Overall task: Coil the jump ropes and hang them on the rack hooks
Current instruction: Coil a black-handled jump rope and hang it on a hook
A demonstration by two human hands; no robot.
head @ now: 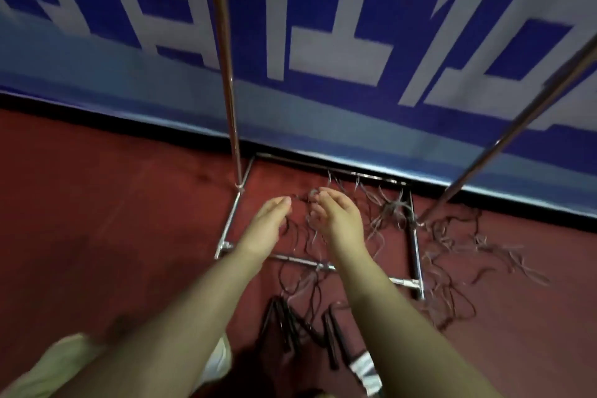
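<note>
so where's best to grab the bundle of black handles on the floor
Probably around the middle of the black handles, coming from above: they lie bunched side by side on the red floor, thin cords trailing off their far ends toward the rack base.

Thin dark jump ropes (452, 249) sprawl tangled on the red floor. Black handles (290, 326) lie bunched near the rack (415, 255) base.

Bare forearms, no sleeves; pale yellow-green garment (61, 362) at lower left, blurred.
</note>
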